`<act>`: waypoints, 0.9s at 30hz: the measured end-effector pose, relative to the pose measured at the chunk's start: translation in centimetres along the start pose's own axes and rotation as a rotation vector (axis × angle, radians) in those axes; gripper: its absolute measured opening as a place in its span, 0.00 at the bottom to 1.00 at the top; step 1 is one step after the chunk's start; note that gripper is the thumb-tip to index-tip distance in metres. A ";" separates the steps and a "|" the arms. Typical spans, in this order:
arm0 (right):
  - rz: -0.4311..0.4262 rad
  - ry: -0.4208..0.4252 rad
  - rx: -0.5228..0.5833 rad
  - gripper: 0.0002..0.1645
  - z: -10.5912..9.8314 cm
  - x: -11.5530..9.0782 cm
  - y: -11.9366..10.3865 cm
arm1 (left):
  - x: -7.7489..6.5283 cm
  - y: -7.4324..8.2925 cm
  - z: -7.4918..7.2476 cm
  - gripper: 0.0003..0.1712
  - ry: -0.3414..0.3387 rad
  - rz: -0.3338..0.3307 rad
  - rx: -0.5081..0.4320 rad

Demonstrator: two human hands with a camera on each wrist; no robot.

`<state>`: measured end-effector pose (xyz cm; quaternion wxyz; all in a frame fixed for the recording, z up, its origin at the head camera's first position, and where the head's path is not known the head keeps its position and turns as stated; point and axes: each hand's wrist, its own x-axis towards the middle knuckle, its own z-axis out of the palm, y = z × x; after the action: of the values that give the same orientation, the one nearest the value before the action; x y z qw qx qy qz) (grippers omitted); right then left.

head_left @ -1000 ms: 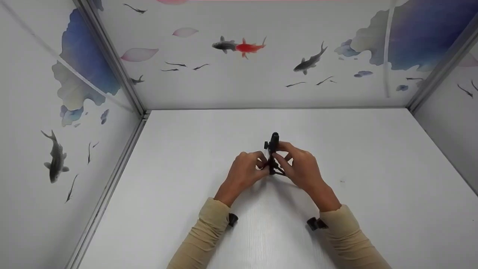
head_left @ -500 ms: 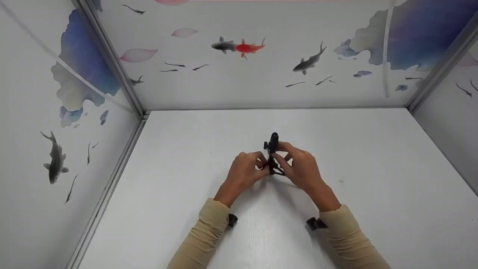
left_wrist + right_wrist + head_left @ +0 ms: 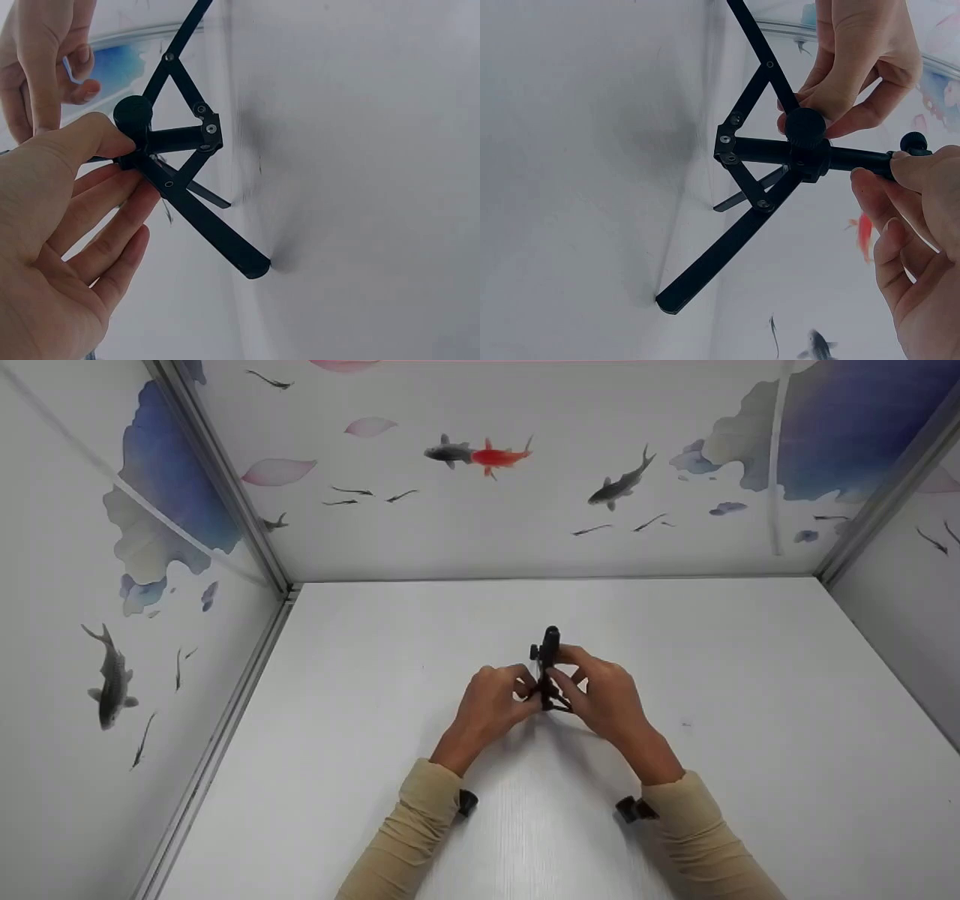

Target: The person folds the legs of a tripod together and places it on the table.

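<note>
A small black tripod (image 3: 551, 641) with spread flat legs stands on the white table, held between both hands. My left hand (image 3: 489, 701) pinches its leg collar with thumb and fingers, beside a round knob (image 3: 133, 114). Higher on the centre pole, my right hand (image 3: 613, 699) grips between thumb and fingertips, just below a second small knob (image 3: 913, 141). Hinged braces (image 3: 744, 174) join the legs to the lower end of the pole. One leg (image 3: 221, 236) reaches toward the tabletop in the left wrist view.
The white tabletop (image 3: 360, 660) is bordered by walls printed with fish and leaves. A metal rail (image 3: 217, 750) runs along its left edge. Black wrist cameras (image 3: 628, 809) sit at the cuffs.
</note>
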<state>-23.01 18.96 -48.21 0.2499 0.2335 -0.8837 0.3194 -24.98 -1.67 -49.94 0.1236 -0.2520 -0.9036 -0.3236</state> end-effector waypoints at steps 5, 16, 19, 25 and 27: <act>0.008 -0.004 -0.001 0.20 0.0 0.0 0.0 | 0.0 0.0 0.0 0.09 0.008 -0.004 0.007; 0.010 -0.006 0.000 0.20 0.0 0.0 0.1 | 0.1 0.1 0.0 0.07 0.031 0.016 -0.038; 0.016 -0.009 0.001 0.20 0.0 0.0 0.1 | 0.1 0.0 0.0 0.07 0.035 0.020 -0.045; 0.013 -0.006 0.003 0.20 -0.1 0.0 0.0 | 0.1 0.1 0.0 0.06 0.043 0.023 -0.060; 0.009 -0.006 0.001 0.20 -0.1 0.0 0.0 | 0.1 0.1 -0.1 0.05 0.044 0.026 -0.067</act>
<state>-23.01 18.98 -48.13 0.2459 0.2307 -0.8852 0.3205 -24.97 -1.66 -49.81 0.1390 -0.2604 -0.8860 -0.3576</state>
